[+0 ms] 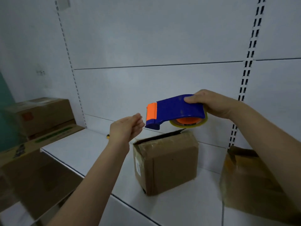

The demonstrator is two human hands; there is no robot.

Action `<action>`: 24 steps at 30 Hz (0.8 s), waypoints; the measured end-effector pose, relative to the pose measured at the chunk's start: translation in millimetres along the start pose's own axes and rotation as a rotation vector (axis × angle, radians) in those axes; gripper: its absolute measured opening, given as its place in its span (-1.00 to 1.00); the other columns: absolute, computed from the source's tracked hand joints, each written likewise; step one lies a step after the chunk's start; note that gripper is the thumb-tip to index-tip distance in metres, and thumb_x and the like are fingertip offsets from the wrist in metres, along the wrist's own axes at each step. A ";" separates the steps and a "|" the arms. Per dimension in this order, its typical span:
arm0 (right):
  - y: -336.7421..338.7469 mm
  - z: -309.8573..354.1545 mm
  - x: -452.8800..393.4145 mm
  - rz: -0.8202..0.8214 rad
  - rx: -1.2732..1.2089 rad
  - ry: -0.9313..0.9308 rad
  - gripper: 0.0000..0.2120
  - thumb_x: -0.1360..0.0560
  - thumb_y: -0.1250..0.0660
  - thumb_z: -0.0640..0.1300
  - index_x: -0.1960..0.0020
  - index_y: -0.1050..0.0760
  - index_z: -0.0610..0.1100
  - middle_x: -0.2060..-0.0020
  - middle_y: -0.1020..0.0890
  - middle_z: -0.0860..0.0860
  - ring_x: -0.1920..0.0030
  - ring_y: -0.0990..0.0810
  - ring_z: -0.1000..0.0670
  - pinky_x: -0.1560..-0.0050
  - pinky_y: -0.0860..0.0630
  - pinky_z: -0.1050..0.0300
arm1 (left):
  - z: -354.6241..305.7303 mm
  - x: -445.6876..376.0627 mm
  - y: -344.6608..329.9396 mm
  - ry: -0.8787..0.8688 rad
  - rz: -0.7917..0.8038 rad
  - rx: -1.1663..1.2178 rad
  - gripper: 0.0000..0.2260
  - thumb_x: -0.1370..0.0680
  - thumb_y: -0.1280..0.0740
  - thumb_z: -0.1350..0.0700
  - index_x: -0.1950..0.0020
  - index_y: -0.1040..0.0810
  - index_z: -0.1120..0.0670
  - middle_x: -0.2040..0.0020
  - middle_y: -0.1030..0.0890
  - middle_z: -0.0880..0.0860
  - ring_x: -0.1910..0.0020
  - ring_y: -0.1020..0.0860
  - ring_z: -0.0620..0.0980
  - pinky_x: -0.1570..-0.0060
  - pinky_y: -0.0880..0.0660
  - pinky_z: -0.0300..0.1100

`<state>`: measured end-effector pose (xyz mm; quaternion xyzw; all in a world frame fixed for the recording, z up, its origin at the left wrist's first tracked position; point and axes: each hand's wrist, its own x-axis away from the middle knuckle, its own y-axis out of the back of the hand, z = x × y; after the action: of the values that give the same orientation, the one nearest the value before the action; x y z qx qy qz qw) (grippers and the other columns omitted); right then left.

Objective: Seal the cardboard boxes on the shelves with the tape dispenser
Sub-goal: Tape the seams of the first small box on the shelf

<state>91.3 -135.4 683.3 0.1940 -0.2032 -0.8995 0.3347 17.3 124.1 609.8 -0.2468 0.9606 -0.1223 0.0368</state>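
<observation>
My right hand (211,103) grips the rear of a blue tape dispenser (175,110) with an orange front plate and a roll of clear tape underneath. It is held in the air above a small cardboard box (167,162) standing on the white shelf (91,149). The box's top flaps are slightly ajar at the back. My left hand (128,126) is raised just left of the dispenser's front end, fingers curled near its tip; whether they pinch the tape end is not visible.
A larger cardboard box (254,181) stands on the shelf at the right, partly behind my right forearm. Stacked boxes (40,115) sit at the far left, with open cartons (32,173) in the lower left. A small yellow object (107,135) lies on the shelf behind my left wrist.
</observation>
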 end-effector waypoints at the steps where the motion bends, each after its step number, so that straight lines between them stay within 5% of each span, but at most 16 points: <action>1: -0.2 -3.3 -7.4 -0.016 0.014 -0.006 -0.70 -0.45 -0.37 0.14 0.11 -0.64 -0.09 0.25 -0.69 -0.01 0.25 -0.65 0.06 0.17 -0.52 0.19 | 3.8 1.0 1.5 -0.022 -0.022 -0.034 -0.87 -0.54 -0.45 0.13 0.06 -0.69 0.20 0.24 -0.72 0.08 0.26 -0.69 -0.07 0.17 -0.62 -0.24; 7: -7.6 -33.0 -45.7 -0.066 0.010 -0.128 -0.66 -0.50 -0.30 0.17 0.19 -0.59 -0.10 0.34 -0.65 0.00 0.35 -0.58 0.08 0.19 -0.47 0.19 | 35.6 12.7 2.6 -0.142 -0.147 -0.242 -0.77 -0.59 -0.34 0.10 0.24 -0.67 -0.06 0.21 -0.72 -0.09 0.13 -0.69 -0.10 -0.11 -0.60 -0.03; 12: -28.9 -69.1 -53.4 0.017 0.029 -0.294 -0.66 -0.55 -0.29 0.17 0.08 -0.59 -0.11 0.28 -0.67 -0.02 0.31 -0.59 0.04 0.18 -0.52 0.16 | 64.4 26.8 4.4 -0.118 -0.181 -0.401 -0.73 -0.49 -0.33 0.07 0.41 -0.64 -0.01 0.22 -0.69 0.18 0.14 -0.65 0.15 0.01 -0.57 0.07; 18: -26.9 -80.8 -42.9 -0.015 -0.315 -0.309 -0.73 -0.59 -0.26 0.06 0.17 -0.44 -0.10 0.51 -0.44 0.01 0.55 -0.35 0.08 0.47 -0.43 0.27 | 48.2 21.0 11.1 0.054 -0.150 -0.069 -0.81 -0.59 -0.28 0.28 0.18 -0.62 0.20 0.08 -0.73 0.13 0.11 -0.72 0.09 -0.06 -0.64 0.01; 24: -30.1 -80.5 -41.3 -0.043 -0.241 -0.287 -0.75 -0.53 -0.31 0.11 0.11 -0.48 -0.08 0.40 -0.50 -0.02 0.45 -0.39 0.04 0.39 -0.39 0.22 | 53.2 27.4 17.4 0.116 -0.149 0.006 -0.85 -0.58 -0.28 0.31 0.17 -0.59 0.25 0.10 -0.72 0.18 0.05 -0.71 0.04 0.10 -0.67 -0.08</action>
<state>143.5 -105.3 609.4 0.0262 -0.1355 -0.9427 0.3039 -7.8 114.1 553.6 -0.3097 0.9398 -0.1414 -0.0275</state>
